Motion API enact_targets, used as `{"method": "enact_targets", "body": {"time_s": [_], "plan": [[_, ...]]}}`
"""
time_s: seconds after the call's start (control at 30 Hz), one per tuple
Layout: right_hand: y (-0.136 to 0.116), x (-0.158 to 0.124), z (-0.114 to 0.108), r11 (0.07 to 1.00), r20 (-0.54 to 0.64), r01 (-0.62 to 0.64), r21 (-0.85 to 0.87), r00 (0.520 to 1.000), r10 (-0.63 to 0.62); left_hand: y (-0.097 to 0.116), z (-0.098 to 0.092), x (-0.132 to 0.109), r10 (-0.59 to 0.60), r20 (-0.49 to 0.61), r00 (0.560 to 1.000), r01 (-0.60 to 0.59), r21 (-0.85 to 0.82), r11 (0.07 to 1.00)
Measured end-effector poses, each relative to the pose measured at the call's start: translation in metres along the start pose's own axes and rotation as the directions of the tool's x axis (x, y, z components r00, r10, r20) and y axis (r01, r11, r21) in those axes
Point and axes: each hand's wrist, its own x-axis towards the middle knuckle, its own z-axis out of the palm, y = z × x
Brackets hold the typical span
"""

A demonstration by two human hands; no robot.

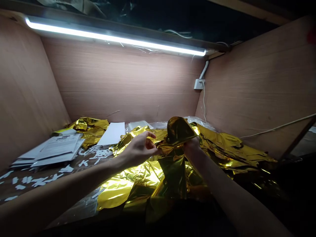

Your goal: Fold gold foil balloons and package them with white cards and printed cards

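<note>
My right hand (193, 148) is closed around a flat, uninflated gold foil balloon (179, 130), whose rounded end stands up above the fingers. To its left, my left hand (140, 148) has curled fingers, the index finger raised apart from the thumb. The left thumb tip meets the balloon's edge, apparently pinching it, though the lower fingers are partly hidden. Shiny foil hangs down between and below both hands. Around them lies a heap of more gold foil balloons (222, 141), spreading right and toward me (116, 192).
Stacked printed papers (58, 148) lie at left, near a white card (112, 133) and another gold foil pile (95, 130). White scraps (65, 169) litter the tabletop. Wooden panels (128, 82) enclose three sides. A lit tube (118, 38) hangs above; a cable runs from a socket (198, 84).
</note>
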Motion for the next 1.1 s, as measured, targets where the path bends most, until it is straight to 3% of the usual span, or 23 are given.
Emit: {"method": "enact_targets", "body": {"time_s": [0.07,0.17,0.27,0.37,0.4,0.43,0.47,0.53,0.6,0.63,0.67,0.73,0.8,0.93,1.1], "plan": [[-0.003,0.009,-0.009,1.000,-0.032,-0.005,-0.020,0.999,0.004,0.008,-0.004,0.013,-0.017,0.073,0.997,0.026,-0.115,0.993],[-0.014,0.025,-0.033,0.979,-0.088,-0.008,-0.203,0.996,-0.010,0.017,-0.017,0.032,-0.100,0.122,0.987,0.125,-0.216,0.968],[-0.039,0.036,-0.053,0.931,-0.215,0.077,-0.358,0.963,-0.162,0.009,-0.032,0.042,-0.177,0.050,0.983,0.184,-0.248,0.951],[-0.074,0.022,-0.045,0.874,-0.190,0.248,-0.419,0.917,-0.351,-0.012,-0.040,0.041,-0.288,-0.102,0.952,0.267,-0.181,0.947],[-0.084,0.010,-0.034,0.795,-0.080,0.387,-0.467,0.877,-0.473,-0.020,-0.040,0.040,-0.314,-0.141,0.939,0.290,-0.163,0.943],[-0.090,-0.006,-0.021,0.674,0.109,0.533,-0.511,0.819,-0.564,-0.027,-0.039,0.039,-0.325,-0.163,0.931,0.302,-0.153,0.941],[-0.094,-0.024,-0.006,0.529,0.328,0.647,-0.549,0.749,-0.576,-0.034,-0.038,0.037,-0.322,-0.169,0.931,0.298,-0.153,0.942],[-0.087,-0.066,0.022,0.288,0.708,0.808,-0.514,0.589,-0.390,-0.046,-0.039,0.035,-0.300,-0.163,0.940,0.274,-0.167,0.947],[-0.064,-0.105,0.039,0.263,0.915,0.892,-0.368,0.397,-0.067,-0.059,-0.045,0.032,-0.291,-0.169,0.942,0.262,-0.176,0.949],[-0.048,-0.121,0.041,0.238,0.930,0.899,-0.368,0.360,0.076,-0.066,-0.051,0.030,-0.293,-0.181,0.939,0.263,-0.174,0.949],[-0.032,-0.134,0.038,0.208,0.916,0.897,-0.390,0.355,0.186,-0.073,-0.058,0.027,-0.303,-0.196,0.933,0.272,-0.170,0.947],[-0.005,-0.150,0.025,0.168,0.866,0.870,-0.464,0.405,0.294,-0.088,-0.076,0.018,-0.332,-0.221,0.917,0.303,-0.156,0.940],[0.010,-0.155,0.007,0.172,0.833,0.840,-0.514,0.442,0.332,-0.101,-0.095,0.005,-0.359,-0.237,0.903,0.334,-0.138,0.932],[0.004,-0.154,-0.014,0.200,0.806,0.800,-0.565,0.485,0.339,-0.111,-0.117,-0.028,-0.334,-0.204,0.920,0.348,0.041,0.936],[-0.012,-0.157,-0.025,0.075,0.755,0.801,-0.595,0.523,0.396,-0.106,-0.116,-0.056,-0.263,-0.271,0.926,0.336,0.276,0.901]]}}
